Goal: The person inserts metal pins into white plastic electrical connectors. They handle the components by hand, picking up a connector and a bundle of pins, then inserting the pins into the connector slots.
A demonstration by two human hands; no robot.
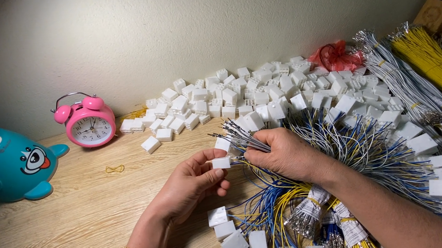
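A heap of white connector housings (261,89) lies beyond the fingers, a pink alarm clock (90,125) off to their left, and bundled wires (344,149) crowd under the right wrist. The left hand (192,184) reaches in palm-up, pinching a small white connector (221,163) between thumb and forefinger. The right hand (284,153) curls over a fan of wire ends (233,133), seemingly gripping them, just beside the connector.
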